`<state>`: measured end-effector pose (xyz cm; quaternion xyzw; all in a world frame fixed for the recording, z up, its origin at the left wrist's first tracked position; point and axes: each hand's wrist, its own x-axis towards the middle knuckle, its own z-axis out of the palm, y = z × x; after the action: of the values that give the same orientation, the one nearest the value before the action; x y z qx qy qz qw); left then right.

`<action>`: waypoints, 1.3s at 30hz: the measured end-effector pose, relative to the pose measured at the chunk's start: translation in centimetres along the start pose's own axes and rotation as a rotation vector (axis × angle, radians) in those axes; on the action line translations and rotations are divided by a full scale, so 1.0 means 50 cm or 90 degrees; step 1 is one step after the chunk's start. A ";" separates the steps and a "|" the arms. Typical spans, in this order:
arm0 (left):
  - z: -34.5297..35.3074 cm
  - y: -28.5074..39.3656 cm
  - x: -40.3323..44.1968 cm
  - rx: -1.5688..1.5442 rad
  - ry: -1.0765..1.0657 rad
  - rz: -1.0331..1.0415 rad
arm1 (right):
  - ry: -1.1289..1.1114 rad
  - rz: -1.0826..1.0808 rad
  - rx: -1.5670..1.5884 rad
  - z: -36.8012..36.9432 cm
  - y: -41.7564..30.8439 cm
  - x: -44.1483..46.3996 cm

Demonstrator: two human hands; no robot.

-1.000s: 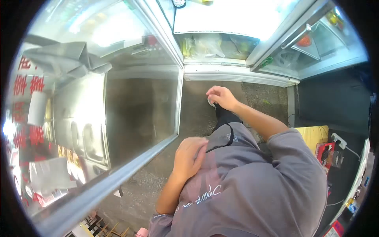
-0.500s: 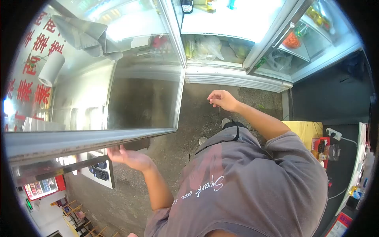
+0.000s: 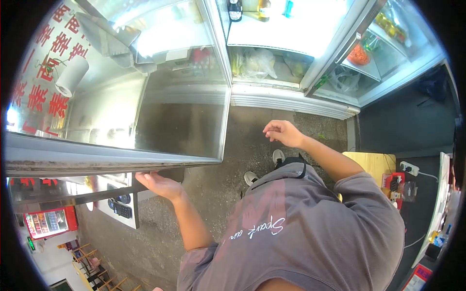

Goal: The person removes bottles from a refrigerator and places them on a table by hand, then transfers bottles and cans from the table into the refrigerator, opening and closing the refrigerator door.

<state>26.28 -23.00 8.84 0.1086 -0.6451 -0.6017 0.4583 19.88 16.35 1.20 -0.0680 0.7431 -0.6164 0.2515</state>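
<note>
The glass door (image 3: 184,121) of a lit display fridge stands swung open on the left. My left hand (image 3: 160,185) is at the door's lower frame edge, palm up with its fingertips against or just behind the frame; part of the fingers is hidden. Over the floor in the middle, my right hand (image 3: 283,133) hangs with fingers curled loosely and nothing seen in it. Beyond it, bottles (image 3: 263,9) stand on the white fridge shelf (image 3: 272,35), with plastic bags (image 3: 259,65) below.
At the right, a second glass door (image 3: 374,53) shows bagged food behind it. A wooden board (image 3: 371,165) and a white power strip (image 3: 409,168) are near my right side. Remote controls (image 3: 120,207) lie on a white surface at left. A red drinks fridge (image 3: 51,222) stands farther back.
The glass door has swung farther toward the left and more of the fridge shows. My left hand has moved from in front of my shirt to the door's edge. My right hand has shifted slightly.
</note>
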 end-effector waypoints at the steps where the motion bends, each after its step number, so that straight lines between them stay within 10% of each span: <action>1: 0.006 0.002 -0.012 -0.010 -0.001 0.012 | -0.008 -0.031 0.022 0.007 -0.007 -0.003; 12: 0.127 0.120 -0.189 -0.027 -0.311 0.059 | -0.558 -0.134 -0.054 0.036 -0.206 -0.107; 18: 0.216 0.168 -0.222 -0.071 -0.609 0.160 | -0.561 -0.180 -0.103 -0.042 -0.214 -0.172; 39: 0.544 0.166 -0.349 -0.067 -0.944 -0.014 | 0.298 -0.086 -0.021 -0.478 -0.066 -0.255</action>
<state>19.75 9.59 12.01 -0.3420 -0.7541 -0.5519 -0.0989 19.29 41.89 10.78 0.0234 0.7850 -0.6183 0.0295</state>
